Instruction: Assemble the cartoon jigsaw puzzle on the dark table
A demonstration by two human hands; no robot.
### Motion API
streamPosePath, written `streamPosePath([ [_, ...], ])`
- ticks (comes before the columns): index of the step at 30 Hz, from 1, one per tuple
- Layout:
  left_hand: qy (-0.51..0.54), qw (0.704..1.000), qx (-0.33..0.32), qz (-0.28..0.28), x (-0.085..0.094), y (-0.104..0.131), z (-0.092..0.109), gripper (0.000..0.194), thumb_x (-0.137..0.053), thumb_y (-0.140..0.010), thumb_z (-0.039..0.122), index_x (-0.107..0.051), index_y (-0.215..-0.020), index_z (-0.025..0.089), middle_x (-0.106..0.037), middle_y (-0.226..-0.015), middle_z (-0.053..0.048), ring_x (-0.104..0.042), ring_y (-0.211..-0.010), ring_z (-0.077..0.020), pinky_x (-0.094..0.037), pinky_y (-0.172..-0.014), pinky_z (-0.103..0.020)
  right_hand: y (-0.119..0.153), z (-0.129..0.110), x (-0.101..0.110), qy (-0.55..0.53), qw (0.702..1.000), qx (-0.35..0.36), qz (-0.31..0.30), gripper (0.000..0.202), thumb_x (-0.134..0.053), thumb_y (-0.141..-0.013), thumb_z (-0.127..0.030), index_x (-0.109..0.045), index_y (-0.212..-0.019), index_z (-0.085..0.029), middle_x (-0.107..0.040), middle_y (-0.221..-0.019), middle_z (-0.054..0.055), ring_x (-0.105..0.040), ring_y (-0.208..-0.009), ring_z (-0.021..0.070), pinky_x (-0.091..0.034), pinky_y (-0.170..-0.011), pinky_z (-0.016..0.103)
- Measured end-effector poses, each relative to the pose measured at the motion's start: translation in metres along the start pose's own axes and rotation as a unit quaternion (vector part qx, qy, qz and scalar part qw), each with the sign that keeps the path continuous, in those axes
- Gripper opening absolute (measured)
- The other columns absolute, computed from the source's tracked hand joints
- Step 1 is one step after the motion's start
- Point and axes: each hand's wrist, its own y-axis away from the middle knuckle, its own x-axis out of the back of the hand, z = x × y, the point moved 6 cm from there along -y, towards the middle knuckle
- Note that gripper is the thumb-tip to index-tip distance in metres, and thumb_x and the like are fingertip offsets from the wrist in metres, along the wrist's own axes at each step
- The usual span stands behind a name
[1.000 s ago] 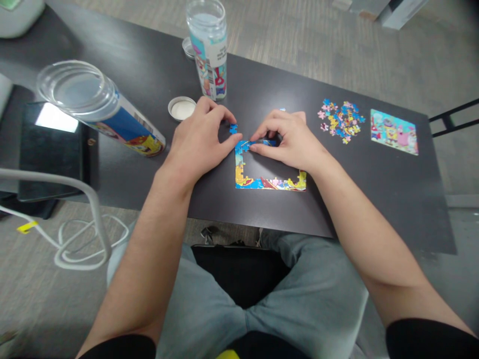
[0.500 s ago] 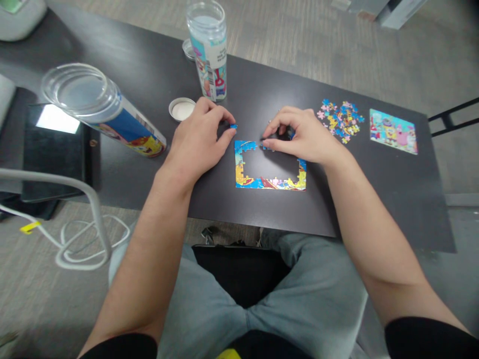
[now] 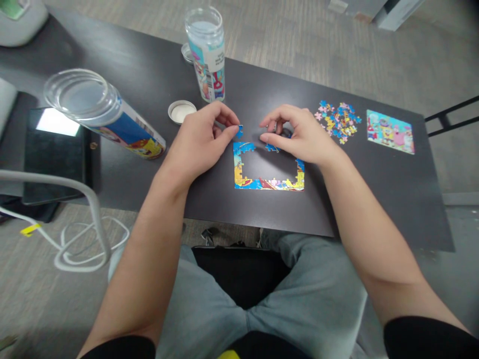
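Observation:
A rectangular puzzle border (image 3: 269, 184) of joined jigsaw pieces lies on the dark table, its inside bare and its far side showing a gap. Just above its far left corner, my left hand (image 3: 209, 130) pinches a blue puzzle piece (image 3: 240, 131) between thumb and forefinger. My right hand (image 3: 295, 130) hovers at the far side, thumb and forefinger apart with no piece visible between the tips. A blue border section (image 3: 272, 148) shows under its thumb. Something dark blue shows beneath the curled fingers; I cannot make out whether they touch it.
A heap of loose puzzle pieces (image 3: 340, 122) and a picture card (image 3: 391, 132) lie to the right. Two clear-topped tubes, one near (image 3: 130, 127) and one farther (image 3: 209, 62), stand at the left. A round lid (image 3: 181, 111) and a black tablet (image 3: 52, 154) are there too.
My left hand has shifted slightly right, and more of its blue piece shows. My right thumb has lifted off the border's far side, uncovering more of the blue section.

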Motion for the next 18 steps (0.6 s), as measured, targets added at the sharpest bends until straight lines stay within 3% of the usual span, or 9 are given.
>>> streamPosePath([
  [5, 0.045, 0.998, -0.019, -0.033, -0.005, 0.003, 0.011, 0.042, -0.091, -0.109, 0.069, -0.083, -0.121, 0.030, -0.088, -0.112, -0.007, -0.080, -0.106, -0.0306, -0.067, -0.088, -0.045, -0.002, -0.020, -0.020, -0.051, 0.999, -0.003, 0.003, 0.037, -0.092, -0.111, -0.060, -0.089, -0.134, -0.032, -0.091, -0.119, 0.006, -0.077, -0.100, 0.0297, -0.065, -0.102, 0.049],
  [11, 0.025, 0.999, -0.018, -0.045, -0.009, 0.004, 0.010, 0.030, -0.089, -0.107, 0.056, -0.085, -0.121, 0.030, -0.087, -0.106, -0.006, -0.079, -0.101, -0.0304, -0.068, -0.090, -0.047, 0.000, -0.019, -0.020, -0.075, 0.996, -0.010, -0.037, 0.030, -0.094, -0.110, -0.058, -0.091, -0.121, -0.031, -0.089, -0.111, 0.007, -0.076, -0.098, 0.0299, -0.066, -0.097, 0.051],
  [18, -0.061, 0.996, -0.033, -0.052, -0.008, 0.004, 0.012, 0.022, -0.096, -0.100, 0.048, -0.088, -0.116, 0.034, -0.084, -0.128, -0.009, -0.080, -0.111, -0.0334, -0.070, -0.099, -0.053, 0.002, -0.006, -0.015, -0.050, 0.997, -0.018, -0.052, 0.026, -0.097, -0.107, -0.054, -0.094, -0.110, -0.029, -0.088, -0.097, 0.005, -0.075, -0.092, 0.0275, -0.064, -0.093, 0.047],
])
